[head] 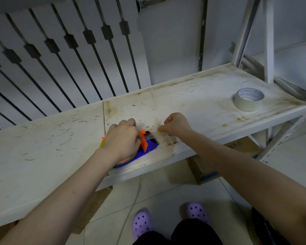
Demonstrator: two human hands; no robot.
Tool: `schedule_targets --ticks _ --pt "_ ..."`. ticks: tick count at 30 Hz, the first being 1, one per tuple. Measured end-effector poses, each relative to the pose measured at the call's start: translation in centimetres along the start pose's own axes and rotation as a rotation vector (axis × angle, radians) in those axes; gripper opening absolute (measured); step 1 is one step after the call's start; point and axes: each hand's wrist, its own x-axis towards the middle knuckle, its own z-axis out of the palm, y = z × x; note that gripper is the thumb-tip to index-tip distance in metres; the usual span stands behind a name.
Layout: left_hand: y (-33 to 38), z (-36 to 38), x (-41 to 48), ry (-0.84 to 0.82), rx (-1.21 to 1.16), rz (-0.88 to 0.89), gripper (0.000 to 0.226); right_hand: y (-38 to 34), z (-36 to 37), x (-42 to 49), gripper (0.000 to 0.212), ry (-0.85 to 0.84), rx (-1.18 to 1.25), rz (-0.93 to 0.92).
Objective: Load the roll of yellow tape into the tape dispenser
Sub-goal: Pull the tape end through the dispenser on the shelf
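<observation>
A blue and orange tape dispenser lies flat on the white shelf, near its front edge. My left hand presses down on top of it and hides most of the yellow tape roll, of which only a sliver shows at the hand's left side. My right hand is just right of the dispenser's cutter end, fingers pinched on a pale strip of tape end pulled out from it.
A roll of pale tape stands on the shelf at the far right. Shelf uprights rise at the right. A cardboard box sits on the tiled floor beneath. Purple clogs stand below.
</observation>
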Motion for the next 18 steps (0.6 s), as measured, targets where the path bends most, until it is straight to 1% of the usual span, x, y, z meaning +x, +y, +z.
schedule_targets --ticks 5,7,11,14,16,18 --pt "-0.1 -0.1 0.0 -0.072 0.012 -0.057 0.033 0.5 0.9 0.5 0.027 0.036 0.051 -0.024" --pt "-0.1 -0.2 0.0 -0.071 0.038 -0.070 0.035 0.7 1.3 0.7 0.025 0.044 0.059 -0.032" --pt "-0.2 -0.2 0.0 -0.068 0.151 -0.025 0.034 0.5 1.8 1.1 0.026 0.077 0.100 -0.051" --pt "-0.3 -0.5 0.1 -0.062 0.162 -0.010 0.031 0.1 1.8 1.1 0.024 0.111 0.091 -0.105" --pt "-0.4 -0.6 0.2 -0.047 0.141 -0.008 0.035 -0.2 1.9 1.2 0.024 0.111 0.098 -0.120" --pt "-0.4 -0.5 0.2 -0.028 0.112 -0.013 0.045 -0.4 2.0 1.4 0.024 0.099 0.088 -0.117"
